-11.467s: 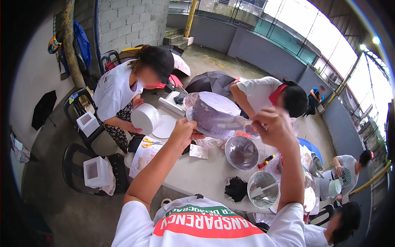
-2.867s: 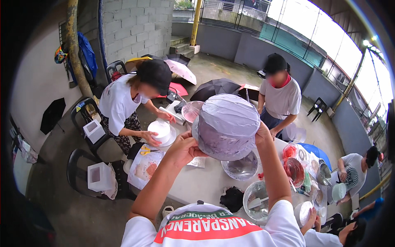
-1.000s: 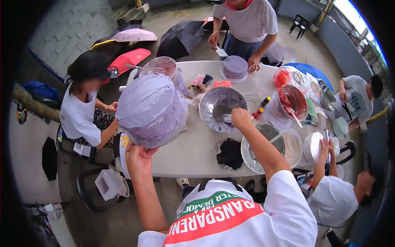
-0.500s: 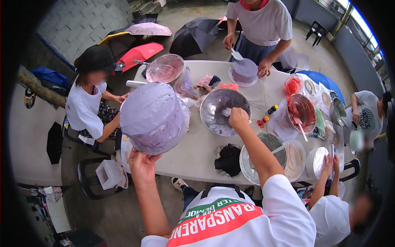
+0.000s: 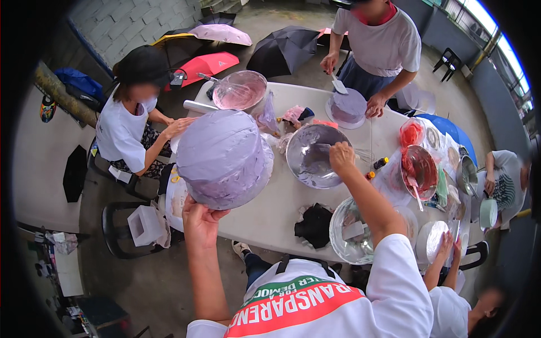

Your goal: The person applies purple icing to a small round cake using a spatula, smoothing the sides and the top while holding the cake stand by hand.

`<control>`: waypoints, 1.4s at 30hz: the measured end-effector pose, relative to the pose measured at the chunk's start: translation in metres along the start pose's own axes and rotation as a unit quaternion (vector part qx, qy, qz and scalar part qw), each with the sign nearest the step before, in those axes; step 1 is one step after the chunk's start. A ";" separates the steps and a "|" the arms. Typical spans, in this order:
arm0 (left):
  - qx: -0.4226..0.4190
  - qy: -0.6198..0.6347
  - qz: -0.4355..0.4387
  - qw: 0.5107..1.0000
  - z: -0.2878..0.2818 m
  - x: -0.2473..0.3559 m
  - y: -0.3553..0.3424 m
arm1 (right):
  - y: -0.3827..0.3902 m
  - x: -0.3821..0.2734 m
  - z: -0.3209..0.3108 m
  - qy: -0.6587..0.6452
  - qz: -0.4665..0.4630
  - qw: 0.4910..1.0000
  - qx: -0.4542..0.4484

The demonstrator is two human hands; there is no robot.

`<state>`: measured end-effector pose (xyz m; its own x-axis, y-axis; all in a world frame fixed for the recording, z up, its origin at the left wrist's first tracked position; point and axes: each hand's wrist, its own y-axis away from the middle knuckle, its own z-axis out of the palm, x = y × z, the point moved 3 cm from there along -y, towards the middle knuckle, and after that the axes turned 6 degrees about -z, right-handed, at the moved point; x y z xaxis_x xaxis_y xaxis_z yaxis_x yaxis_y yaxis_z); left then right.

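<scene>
The left hand, clamped at the lower edge of a lavender-frosted cake, holds it up, hiding part of the worktop; the right hand, apart, grips a spatula. Between the forearms lies black cloth. Below, the shirt bears white lettering on red and green. The bowl under the right hand has lavender smears; beyond the cake, pink frosting coats a mixing bowl with a whisk.
</scene>
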<state>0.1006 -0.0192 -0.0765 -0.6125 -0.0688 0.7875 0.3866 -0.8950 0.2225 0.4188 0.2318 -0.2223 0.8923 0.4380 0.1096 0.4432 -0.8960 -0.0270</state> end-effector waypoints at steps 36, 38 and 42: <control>-0.096 0.058 -0.091 0.989 0.020 0.062 -0.059 | 0.127 -0.124 -0.261 -0.352 -0.118 0.790 0.487; -0.137 0.033 -0.128 0.982 0.022 0.071 -0.060 | 0.128 -0.137 -0.270 -0.306 -0.139 0.792 0.510; -0.158 0.019 -0.135 0.978 0.025 0.094 -0.053 | 0.127 -0.163 -0.281 -0.227 -0.158 0.795 0.539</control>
<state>0.0394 0.0322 0.0004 -0.6906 0.1787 0.7009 -0.0216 -0.9737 0.2269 0.3053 0.0262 0.0356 0.5529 0.8291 -0.0830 0.2493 -0.2596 -0.9330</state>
